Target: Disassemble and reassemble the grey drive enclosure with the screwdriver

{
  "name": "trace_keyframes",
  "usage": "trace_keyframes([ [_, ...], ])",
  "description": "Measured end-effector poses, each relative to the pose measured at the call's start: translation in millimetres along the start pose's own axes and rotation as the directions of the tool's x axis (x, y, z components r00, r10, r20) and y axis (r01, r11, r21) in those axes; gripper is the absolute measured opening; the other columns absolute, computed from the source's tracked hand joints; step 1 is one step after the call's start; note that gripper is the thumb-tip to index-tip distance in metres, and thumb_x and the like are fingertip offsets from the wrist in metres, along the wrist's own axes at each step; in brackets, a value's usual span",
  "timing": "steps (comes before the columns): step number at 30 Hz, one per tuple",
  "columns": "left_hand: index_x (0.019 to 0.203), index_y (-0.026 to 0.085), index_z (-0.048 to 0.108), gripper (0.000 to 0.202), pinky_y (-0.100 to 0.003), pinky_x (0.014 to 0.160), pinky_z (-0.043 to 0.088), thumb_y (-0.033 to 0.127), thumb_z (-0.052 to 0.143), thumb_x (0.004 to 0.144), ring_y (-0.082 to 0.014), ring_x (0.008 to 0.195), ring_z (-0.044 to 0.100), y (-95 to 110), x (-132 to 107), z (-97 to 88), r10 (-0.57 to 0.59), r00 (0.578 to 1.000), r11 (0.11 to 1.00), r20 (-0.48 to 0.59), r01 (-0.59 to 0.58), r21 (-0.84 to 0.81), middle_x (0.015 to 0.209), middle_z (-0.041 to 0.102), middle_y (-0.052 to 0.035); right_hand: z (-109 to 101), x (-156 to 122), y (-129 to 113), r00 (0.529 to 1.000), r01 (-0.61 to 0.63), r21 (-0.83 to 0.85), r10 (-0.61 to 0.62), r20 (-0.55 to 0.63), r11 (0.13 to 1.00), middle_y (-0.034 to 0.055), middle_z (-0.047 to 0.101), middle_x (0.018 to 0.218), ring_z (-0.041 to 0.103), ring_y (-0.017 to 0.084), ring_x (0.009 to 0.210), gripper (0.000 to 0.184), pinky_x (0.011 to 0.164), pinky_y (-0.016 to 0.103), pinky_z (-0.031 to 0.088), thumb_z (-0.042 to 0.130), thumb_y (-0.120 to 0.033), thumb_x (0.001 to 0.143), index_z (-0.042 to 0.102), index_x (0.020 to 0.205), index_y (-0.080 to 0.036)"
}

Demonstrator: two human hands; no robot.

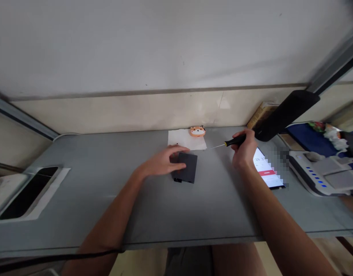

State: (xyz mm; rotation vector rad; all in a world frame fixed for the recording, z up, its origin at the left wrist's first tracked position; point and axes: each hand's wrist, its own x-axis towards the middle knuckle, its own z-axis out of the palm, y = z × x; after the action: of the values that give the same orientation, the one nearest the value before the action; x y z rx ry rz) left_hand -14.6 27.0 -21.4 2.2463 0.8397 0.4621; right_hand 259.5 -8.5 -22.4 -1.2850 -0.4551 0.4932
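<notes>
My left hand [167, 163] is at the left side of a flat, dark grey rectangular box [189, 168] on the table. The thumb lies over its face, and the other fingers curve round its far left corner. A small black piece [178, 180] sits at the box's near left corner. In my right hand [244, 149] is a screwdriver [229, 143] with a black handle, a yellow collar and a thin shaft. The shaft points left, its tip above the table near a white sheet of paper [179, 138], apart from the box.
An orange animal-face case [197, 132] rests on the paper's far right part. A lit phone [267, 170] lies beside my right wrist, near a long black object [288, 115] and a white device [322, 172]. Another phone [30, 193] lies far left. The wall [136, 111] bounds the table's back.
</notes>
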Motion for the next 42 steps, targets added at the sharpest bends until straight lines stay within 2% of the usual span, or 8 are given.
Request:
trace_keyframes([
  [4,0.135,0.032,0.064,0.054,-0.031,0.075,0.056,0.048,0.076,0.085,-0.0226,0.098,0.07,18.4,-2.1,11.0,-0.059,0.994,0.996,0.093,0.053,0.064,0.121,0.07,-0.0041,0.0,-0.3,-3.0,0.999,0.048,0.011,-0.048,-0.01,0.999,-0.0008,0.056,0.062,0.047,0.011,0.053,0.033,0.043,0.024,0.033,0.054,-0.047,0.081,0.05,0.059,-0.023],
  [10,0.106,0.025,0.073,0.032,-0.03,0.057,0.046,0.052,0.059,0.098,-0.0238,0.069,0.071,22.3,-2.5,22.8,-0.091,0.993,0.955,-0.074,0.108,0.276,0.086,0.077,-0.0035,-3.0,-9.9,-16.6,0.959,0.284,-0.165,-0.282,0.036,0.944,-0.0019,0.045,0.05,0.043,0.012,0.049,0.044,0.046,0.026,0.031,0.048,-0.047,0.088,0.052,0.052,-0.023],
  [12,0.106,0.023,0.072,0.033,-0.029,0.054,0.045,0.049,0.052,0.101,-0.0225,0.064,0.07,15.8,-4.9,18.2,-0.122,0.989,0.957,-0.088,0.141,0.255,0.083,0.077,-0.0051,-5.1,-16.7,-23.7,0.911,0.412,-0.239,-0.395,0.118,0.879,-0.002,0.042,0.046,0.042,0.012,0.048,0.045,0.048,0.027,0.032,0.049,-0.042,0.089,0.054,0.048,-0.023],
  [17,0.145,0.032,0.052,0.065,-0.03,0.069,0.058,0.042,0.076,0.085,-0.0235,0.093,0.076,-1.9,-10.8,1.2,-0.052,0.965,0.984,0.259,0.093,-0.149,0.115,0.077,-0.0052,-8.0,-36.3,-31.5,0.778,0.592,-0.285,-0.443,0.445,0.754,-0.0027,0.043,0.041,0.042,0.011,0.042,0.043,0.047,0.028,0.031,0.048,-0.032,0.087,0.051,0.045,-0.023],
  [23,0.129,0.029,0.063,0.061,-0.037,0.079,0.059,0.047,0.082,0.074,-0.0281,0.1,0.071,8.6,-4.4,12.0,-0.108,0.994,0.98,0.026,0.102,0.168,0.125,0.063,-0.0081,-7.0,-54.9,-25.9,0.606,0.748,-0.177,-0.549,0.575,0.64,-0.0007,0.049,0.043,0.045,0.012,0.042,0.047,0.049,0.03,0.033,0.043,-0.032,0.092,0.049,0.046,-0.023],
  [29,0.121,0.023,0.063,0.056,-0.043,0.097,0.056,0.052,0.077,0.076,-0.0282,0.108,0.063,22.8,1.8,20.7,-0.108,0.994,0.964,0.004,0.104,0.243,0.12,0.052,-0.007,-6.6,-60.0,-19.4,0.722,0.688,-0.164,-0.643,0.255,0.707,0.0005,0.052,0.048,0.049,0.014,0.047,0.052,0.051,0.031,0.037,0.036,-0.039,0.1,0.056,0.054,-0.024],
  [37,0.141,0.03,0.05,0.081,-0.053,0.113,0.042,0.056,0.084,0.073,-0.0374,0.137,0.049,6.1,0.8,24.0,-0.115,0.992,0.971,0.061,0.099,0.216,0.135,0.053,-0.012,7.5,-84.5,-4.3,0.582,0.687,-0.064,-0.496,0.645,0.724,0.0013,0.059,0.056,0.052,0.014,0.052,0.049,0.057,0.031,0.042,0.039,-0.045,0.1,0.06,0.061,-0.023],
  [42,0.147,0.031,0.045,0.084,-0.055,0.115,0.041,0.049,0.085,0.075,-0.0399,0.149,0.038,3.8,-1.6,18.8,-0.108,0.991,0.974,0.081,0.09,0.209,0.147,0.051,-0.0147,4.8,-72.1,-9.2,0.674,0.627,-0.135,-0.447,0.588,0.768,0.0001,0.054,0.054,0.048,0.013,0.051,0.049,0.055,0.03,0.04,0.04,-0.045,0.1,0.057,0.06,-0.023],
])
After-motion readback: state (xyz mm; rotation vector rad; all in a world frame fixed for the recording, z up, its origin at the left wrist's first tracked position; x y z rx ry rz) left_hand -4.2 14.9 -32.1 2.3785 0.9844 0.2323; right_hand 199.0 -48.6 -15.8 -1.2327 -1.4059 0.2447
